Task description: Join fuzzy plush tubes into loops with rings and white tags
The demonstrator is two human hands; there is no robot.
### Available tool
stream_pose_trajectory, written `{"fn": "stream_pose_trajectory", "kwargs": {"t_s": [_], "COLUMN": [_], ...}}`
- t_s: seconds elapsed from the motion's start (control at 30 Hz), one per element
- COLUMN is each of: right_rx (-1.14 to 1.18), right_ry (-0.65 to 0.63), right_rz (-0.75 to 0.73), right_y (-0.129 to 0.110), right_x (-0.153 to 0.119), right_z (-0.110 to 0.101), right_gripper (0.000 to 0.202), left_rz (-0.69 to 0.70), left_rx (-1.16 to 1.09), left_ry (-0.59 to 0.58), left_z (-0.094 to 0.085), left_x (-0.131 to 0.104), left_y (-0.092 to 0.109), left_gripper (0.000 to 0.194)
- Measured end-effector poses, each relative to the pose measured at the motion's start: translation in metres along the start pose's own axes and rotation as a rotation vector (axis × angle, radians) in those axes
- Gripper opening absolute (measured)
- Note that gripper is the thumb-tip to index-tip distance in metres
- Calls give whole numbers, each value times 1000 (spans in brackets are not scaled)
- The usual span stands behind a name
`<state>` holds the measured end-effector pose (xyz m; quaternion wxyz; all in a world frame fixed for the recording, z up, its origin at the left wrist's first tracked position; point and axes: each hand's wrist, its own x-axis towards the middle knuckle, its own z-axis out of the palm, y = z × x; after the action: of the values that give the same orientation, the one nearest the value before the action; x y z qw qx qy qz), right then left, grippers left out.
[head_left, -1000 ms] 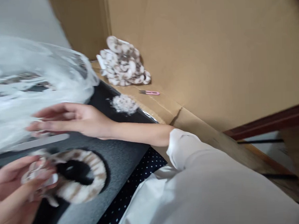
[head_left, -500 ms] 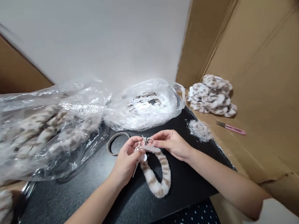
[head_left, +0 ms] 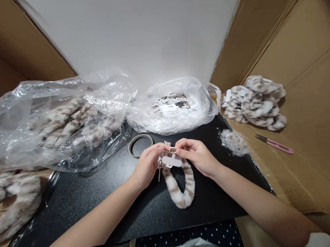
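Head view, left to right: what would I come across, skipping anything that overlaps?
Fluffy loops at the lower left edge → grey ring → striped fluffy loop at the center → clump of pale fluff → pink-handled snips.

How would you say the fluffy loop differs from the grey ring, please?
The fluffy loop is thick, white with brown patches; the grey ring is thin and plain. The fluffy loop is elongated, the grey ring nearly round. The fluffy loop reaches up to the white tag between left hand and right hand, while neither holds the grey ring. Both surround an open middle.
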<state>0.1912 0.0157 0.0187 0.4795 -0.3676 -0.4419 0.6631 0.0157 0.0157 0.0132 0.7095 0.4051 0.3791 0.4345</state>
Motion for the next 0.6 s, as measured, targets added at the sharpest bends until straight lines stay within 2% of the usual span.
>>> {"fn": "stream_pose_trajectory", "kwargs": {"t_s": [0.1,0.27,0.4,0.5,0.6], "right_rx": [-7,-39,-161,-273,-511], "right_ry": [20,1,10,28,11], "right_rz": [-82,6,-14,-121,-317], "right_y": [1,1,1,1,0], "right_x": [1,0,-2,-4,-8], "right_z": [0,-1,-1,0,3], "right_gripper": [20,23,22,15,20], "left_rz": [53,160,138,155,176], "left_rx": [87,207,217,257,295], "left_ry": [2,-10,-36,-35,-18], "left_z": [1,3,3,4,6], "left_x": [0,0,-1,-2,-3], "left_y": [0,1,4,6,8], "left_gripper": [16,14,21,25,24]}}
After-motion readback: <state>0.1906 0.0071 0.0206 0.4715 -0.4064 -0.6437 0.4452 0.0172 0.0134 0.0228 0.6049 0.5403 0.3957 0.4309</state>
